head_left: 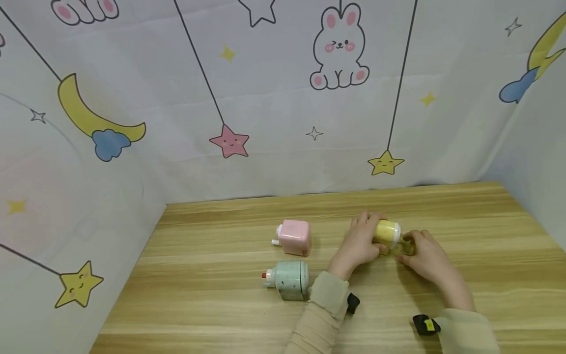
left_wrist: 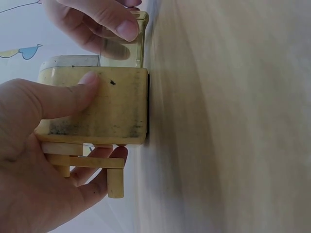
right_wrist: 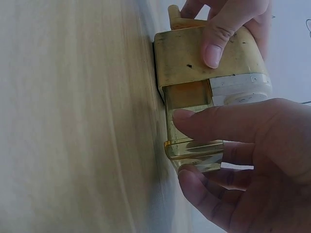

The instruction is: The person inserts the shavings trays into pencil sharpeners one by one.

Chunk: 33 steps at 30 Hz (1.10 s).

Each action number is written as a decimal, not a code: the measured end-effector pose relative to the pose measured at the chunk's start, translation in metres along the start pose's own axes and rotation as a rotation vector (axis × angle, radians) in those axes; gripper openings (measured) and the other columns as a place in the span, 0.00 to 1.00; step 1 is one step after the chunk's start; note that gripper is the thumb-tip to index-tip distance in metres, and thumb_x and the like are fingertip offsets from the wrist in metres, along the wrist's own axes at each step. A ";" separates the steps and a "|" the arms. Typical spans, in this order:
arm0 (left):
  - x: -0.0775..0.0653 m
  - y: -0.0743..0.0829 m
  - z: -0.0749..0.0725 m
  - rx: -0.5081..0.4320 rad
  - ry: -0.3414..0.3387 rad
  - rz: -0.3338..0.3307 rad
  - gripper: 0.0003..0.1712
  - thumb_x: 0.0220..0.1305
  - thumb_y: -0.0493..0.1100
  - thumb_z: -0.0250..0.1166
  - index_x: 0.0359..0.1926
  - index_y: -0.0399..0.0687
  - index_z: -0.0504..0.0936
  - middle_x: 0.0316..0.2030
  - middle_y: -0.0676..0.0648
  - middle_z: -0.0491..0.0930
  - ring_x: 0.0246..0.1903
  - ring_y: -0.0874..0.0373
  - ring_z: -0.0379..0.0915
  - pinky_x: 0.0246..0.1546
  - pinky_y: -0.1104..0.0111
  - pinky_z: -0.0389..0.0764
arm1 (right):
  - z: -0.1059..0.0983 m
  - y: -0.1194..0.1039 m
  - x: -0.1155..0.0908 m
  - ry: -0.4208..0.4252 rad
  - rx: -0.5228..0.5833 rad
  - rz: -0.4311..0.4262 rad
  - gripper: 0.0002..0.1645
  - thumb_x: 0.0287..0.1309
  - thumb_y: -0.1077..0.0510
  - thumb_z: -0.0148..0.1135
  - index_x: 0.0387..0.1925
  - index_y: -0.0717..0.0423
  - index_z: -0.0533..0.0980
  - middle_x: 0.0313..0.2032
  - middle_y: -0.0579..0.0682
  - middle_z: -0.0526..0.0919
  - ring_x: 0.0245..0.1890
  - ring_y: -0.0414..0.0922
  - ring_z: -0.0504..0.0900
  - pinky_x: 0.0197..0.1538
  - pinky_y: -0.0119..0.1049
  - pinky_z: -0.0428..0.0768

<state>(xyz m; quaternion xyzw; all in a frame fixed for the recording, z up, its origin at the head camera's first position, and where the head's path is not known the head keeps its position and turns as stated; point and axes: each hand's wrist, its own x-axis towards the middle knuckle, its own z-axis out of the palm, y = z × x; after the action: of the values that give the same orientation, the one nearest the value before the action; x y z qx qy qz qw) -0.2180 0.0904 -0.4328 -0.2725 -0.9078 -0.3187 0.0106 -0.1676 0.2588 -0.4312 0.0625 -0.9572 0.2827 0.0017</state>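
Observation:
A yellow crank pencil sharpener (head_left: 386,232) with dark smudges stands on the table at the right of the head view. My left hand (head_left: 361,238) grips its body, the thumb lying along one side and the fingers on the far side by the crank (left_wrist: 114,182). A see-through yellowish shavings drawer (right_wrist: 194,150) sticks partway out of the body's end. My right hand (head_left: 426,255) pinches this drawer between thumb and fingers. The body's black base rests close against the tabletop in both wrist views.
To the left on the wooden table (head_left: 199,295) stand a pink pencil sharpener (head_left: 295,237) and, nearer, a grey-green one (head_left: 292,280) with a red tip. Behind and at the sides hangs a white cloth (head_left: 283,113) printed with stars, moons and rabbits.

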 end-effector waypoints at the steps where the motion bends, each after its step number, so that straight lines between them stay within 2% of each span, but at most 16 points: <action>1: 0.000 0.000 0.000 0.001 0.000 -0.001 0.36 0.42 0.41 0.72 0.54 0.59 0.67 0.45 0.53 0.67 0.42 0.61 0.59 0.41 0.72 0.69 | 0.000 0.000 0.000 0.001 -0.001 -0.001 0.34 0.44 0.56 0.67 0.49 0.74 0.66 0.43 0.71 0.69 0.43 0.64 0.69 0.44 0.63 0.71; 14: 0.000 0.002 -0.001 -0.001 0.004 0.002 0.36 0.43 0.41 0.72 0.54 0.59 0.67 0.46 0.53 0.67 0.43 0.60 0.59 0.41 0.72 0.69 | -0.001 0.001 0.001 0.023 -0.028 -0.037 0.33 0.41 0.55 0.68 0.48 0.70 0.69 0.38 0.65 0.72 0.36 0.57 0.72 0.37 0.58 0.74; 23: 0.000 0.002 0.000 -0.004 -0.004 0.005 0.36 0.43 0.41 0.71 0.55 0.59 0.67 0.46 0.53 0.67 0.44 0.60 0.59 0.41 0.71 0.69 | 0.000 0.001 0.001 -0.004 0.002 -0.040 0.37 0.44 0.58 0.67 0.53 0.72 0.64 0.44 0.70 0.72 0.43 0.62 0.70 0.43 0.63 0.71; 27: 0.000 0.002 0.001 -0.007 -0.009 0.001 0.36 0.43 0.41 0.71 0.55 0.59 0.67 0.46 0.53 0.67 0.44 0.61 0.58 0.41 0.71 0.69 | 0.000 0.002 0.001 0.000 0.021 -0.057 0.38 0.42 0.60 0.67 0.53 0.73 0.63 0.46 0.71 0.72 0.44 0.62 0.70 0.44 0.62 0.71; 33: 0.000 0.001 0.001 -0.004 -0.009 0.004 0.36 0.43 0.40 0.71 0.55 0.59 0.66 0.46 0.53 0.67 0.44 0.60 0.58 0.41 0.72 0.69 | -0.001 0.004 0.001 0.001 0.047 -0.094 0.36 0.40 0.65 0.66 0.52 0.73 0.63 0.47 0.71 0.71 0.35 0.54 0.71 0.37 0.53 0.73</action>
<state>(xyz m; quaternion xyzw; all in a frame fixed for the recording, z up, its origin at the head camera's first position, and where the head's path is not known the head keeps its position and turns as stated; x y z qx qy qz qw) -0.2175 0.0917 -0.4328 -0.2759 -0.9066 -0.3193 0.0067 -0.1694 0.2622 -0.4327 0.1075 -0.9463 0.3047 0.0140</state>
